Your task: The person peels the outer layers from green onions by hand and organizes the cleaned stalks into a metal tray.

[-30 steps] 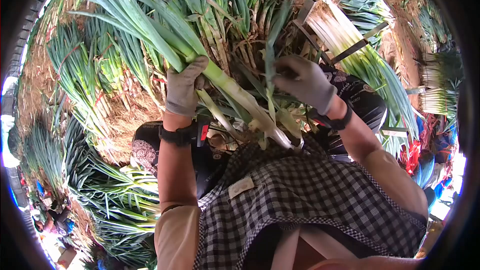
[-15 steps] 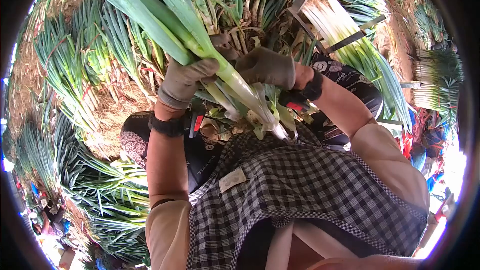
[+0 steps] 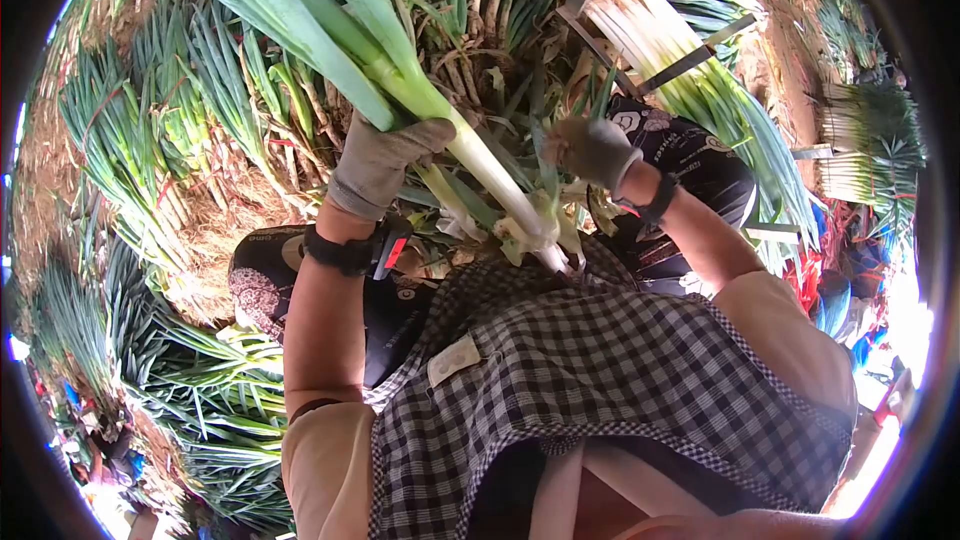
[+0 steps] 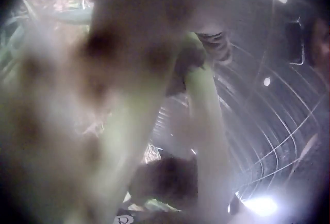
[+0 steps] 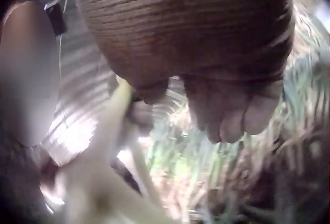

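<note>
My gloved left hand grips a thick leek round its stalk, just below where the broad green leaves spread. The white root end slants down toward the apron at my lap. A second, thinner pale stalk hangs beneath that hand; two stalks show blurred in the left wrist view. My gloved right hand is apart from the stalk, to its right, beside a loose green leaf. In the right wrist view, its fingers point down, thumb apart, with nothing visible between them.
Bundled leeks lie on the left and far side. At the right, a metal rack holds a bundle of peeled leeks. A checked apron covers my lap, and more bundles lie beyond the rack.
My right hand came in to the stalk beside my left hand, then moved away to the right. My left hand kept its grip on the leek. More white stalk shows now.
</note>
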{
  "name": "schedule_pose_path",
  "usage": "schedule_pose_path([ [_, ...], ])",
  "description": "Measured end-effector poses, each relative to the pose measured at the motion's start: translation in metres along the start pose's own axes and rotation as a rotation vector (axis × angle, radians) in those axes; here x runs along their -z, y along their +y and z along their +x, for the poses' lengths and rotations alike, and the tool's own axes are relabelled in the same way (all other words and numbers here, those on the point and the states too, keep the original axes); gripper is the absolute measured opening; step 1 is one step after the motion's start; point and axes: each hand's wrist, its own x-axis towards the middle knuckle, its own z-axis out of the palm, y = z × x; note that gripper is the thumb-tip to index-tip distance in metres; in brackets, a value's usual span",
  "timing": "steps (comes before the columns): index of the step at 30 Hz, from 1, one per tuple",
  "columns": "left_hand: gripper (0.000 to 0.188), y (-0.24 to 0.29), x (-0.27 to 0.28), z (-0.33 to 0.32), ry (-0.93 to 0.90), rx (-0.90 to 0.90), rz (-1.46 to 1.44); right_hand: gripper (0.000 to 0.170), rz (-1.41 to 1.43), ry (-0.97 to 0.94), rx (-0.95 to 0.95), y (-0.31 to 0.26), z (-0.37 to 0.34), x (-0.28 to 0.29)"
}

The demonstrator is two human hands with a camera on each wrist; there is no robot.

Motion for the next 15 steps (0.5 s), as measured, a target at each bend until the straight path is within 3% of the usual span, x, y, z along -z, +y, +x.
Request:
schedule_pose_path([
  [1,0.036,-0.004,0.0,0.001,0.002,-0.02,-0.037,0.034,0.001,0.005,-0.006,-0.001,-0.005,0.002],
  [3,0.033,-0.005,-0.005,0.005,-0.024,-0.07,-0.048,0.05,0.912,-0.057,0.478,-0.045,-0.023,0.021],
  [5,0.028,0.008,-0.016,0.01,0.149,-0.363,0.003,0.061,1.17,-0.234,0.45,-0.078,-0.038,0.01],
  [6,0.024,0.03,-0.011,0.011,0.159,-0.198,0.037,0.064,1.177,-0.129,0.627,-0.085,-0.034,0.01],
  [9,0.032,0.084,0.01,0.027,0.258,-0.405,0.423,0.065,1.066,-0.285,0.819,-0.096,0.007,0.051],
  [10,0.033,0.099,0.033,0.037,0.24,-0.569,0.562,0.062,1.201,-0.328,0.808,-0.109,0.013,0.065],
  [11,0.032,0.119,0.048,0.05,0.279,-0.642,0.442,0.06,1.333,-0.373,0.799,-0.125,0.016,0.083],
  [12,0.03,0.142,0.071,0.055,0.136,-0.583,0.139,0.06,1.281,-0.261,0.801,-0.144,0.011,0.106],
  [13,0.028,0.166,0.044,0.048,0.419,-0.502,-0.03,0.056,1.367,-0.329,0.834,-0.163,0.009,0.126],
  [15,0.025,0.171,0.11,0.062,0.027,-0.585,-0.137,0.053,1.443,-0.431,0.686,-0.186,0.011,0.144],
])
